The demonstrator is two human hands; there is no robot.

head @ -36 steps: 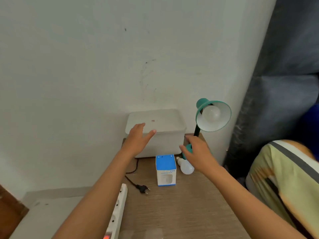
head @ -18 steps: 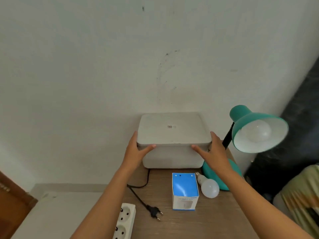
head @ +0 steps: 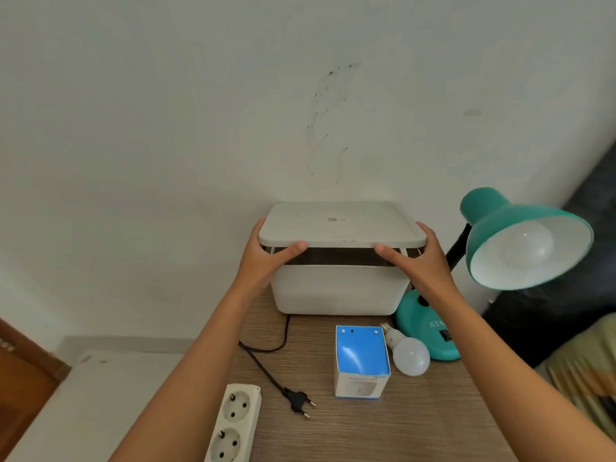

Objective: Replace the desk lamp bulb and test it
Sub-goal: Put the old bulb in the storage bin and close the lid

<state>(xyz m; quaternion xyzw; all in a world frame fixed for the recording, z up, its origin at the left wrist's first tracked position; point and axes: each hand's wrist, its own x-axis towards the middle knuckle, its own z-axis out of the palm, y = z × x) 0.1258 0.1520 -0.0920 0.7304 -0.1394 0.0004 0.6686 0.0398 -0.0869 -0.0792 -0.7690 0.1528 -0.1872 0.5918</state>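
Gripping the lid (head: 341,225) of a white storage box (head: 340,290), both hands hold it raised off the box rim, a dark gap showing between lid and box along the front. Left hand (head: 266,261) clamped on the lid's left front corner, thumb under the front edge, fingers wrapped round the side. Right hand (head: 420,261) clamped likewise on the right front corner, thumb reaching in under the edge. Box sits at the back of a wood-grain desk (head: 383,435), against a pale wall (head: 200,111).

Teal desk lamp (head: 520,238) stands just right of the box; its round base (head: 430,331) rests on the desk, partly behind the right forearm. Shade tilted toward the camera, a white bulb (head: 526,248) seated inside it, unlit.

Loose spare bulb (head: 406,353) lies on its side on the desk, screw end pointing toward the box, glass touching or just beside the lamp base. Blue-and-white bulb carton (head: 361,361) stands upright just left of it.

Black cord (head: 266,358) runs from beside the box forward to an unplugged two-pin plug (head: 300,400) lying on the desk. White power strip (head: 233,425) sits near the plug at the desk's left front edge, two sockets visible and both unoccupied.
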